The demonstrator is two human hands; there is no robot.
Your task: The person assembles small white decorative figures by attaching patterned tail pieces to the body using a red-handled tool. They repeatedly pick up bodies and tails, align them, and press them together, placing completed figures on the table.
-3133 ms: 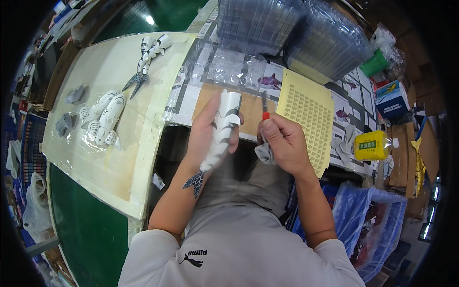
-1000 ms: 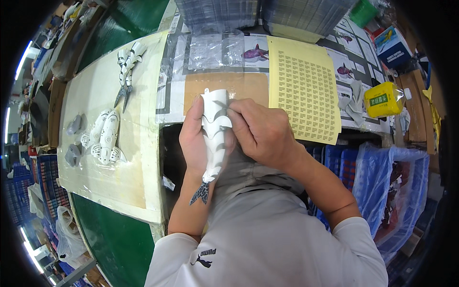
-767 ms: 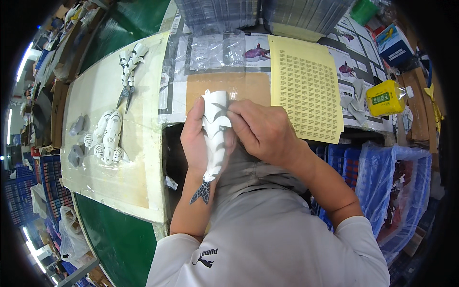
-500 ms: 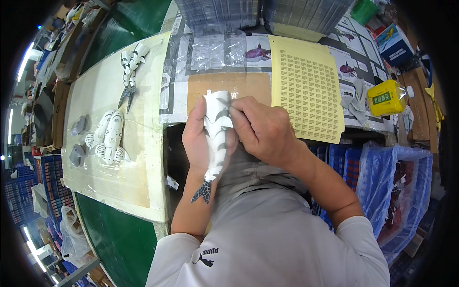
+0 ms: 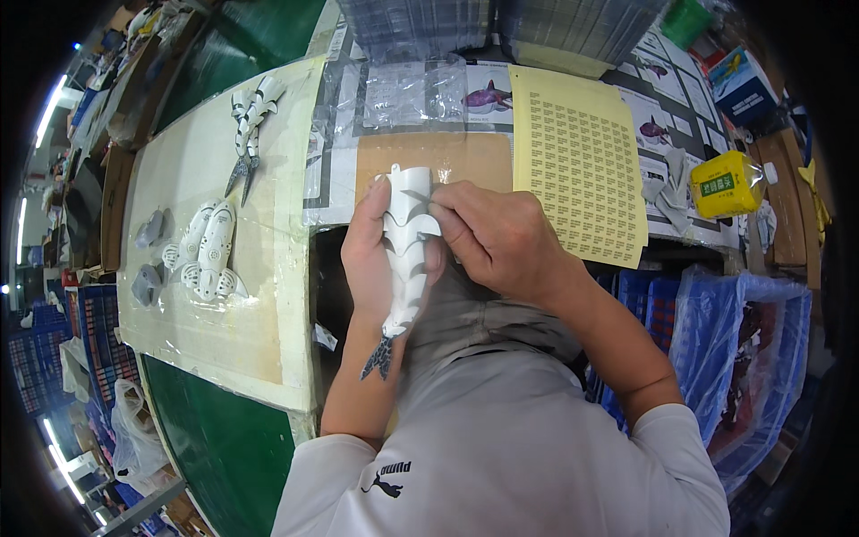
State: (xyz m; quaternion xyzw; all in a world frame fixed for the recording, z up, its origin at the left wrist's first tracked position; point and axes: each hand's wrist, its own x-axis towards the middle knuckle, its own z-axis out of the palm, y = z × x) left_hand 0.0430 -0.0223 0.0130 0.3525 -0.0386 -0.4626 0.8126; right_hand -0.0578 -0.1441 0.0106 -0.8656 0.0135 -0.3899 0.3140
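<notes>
Left hand (image 5: pixel 365 243) grasps striped tail (image 5: pixel 408 240); right hand (image 5: pixel 506 234) bunched at tail's right edge — can't tell what's gripped. Brace tail firmly — light, straight pressure.

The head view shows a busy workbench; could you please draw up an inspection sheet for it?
Surface: pale board at left; tan rectangle and yellow label sheet ahead.
Work items: black-striped white fish tail in hand; two similar tails, white body shells and grey parts on the board.
Clutter: yellow bottle, crumpled grey material, clear plastic stacks.
Hands: left hand holds the tail; right hand closed at its right edge, contents hidden.
Cables: nothing seen.
Surroundings: blue translucent sheeting at right; white plastic bag lower left.
</notes>
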